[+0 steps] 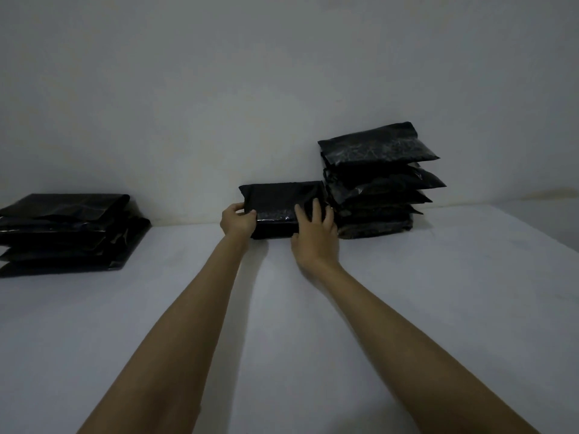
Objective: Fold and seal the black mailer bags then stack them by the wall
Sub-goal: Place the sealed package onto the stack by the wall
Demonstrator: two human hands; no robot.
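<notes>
A folded black mailer bag (279, 202) lies on the white surface against the wall, in the middle of the head view. My left hand (236, 221) grips its left front corner, thumb on top and fingers curled under. My right hand (315, 236) rests on its right front part with fingers spread over the top. Immediately to its right stands a pile of several sealed black mailer bags (376, 183) against the wall, touching or nearly touching the held bag.
A second pile of flatter black mailer bags (65, 230) sits at the far left of the white surface (438, 292). The pale wall (250, 89) rises directly behind all the bags.
</notes>
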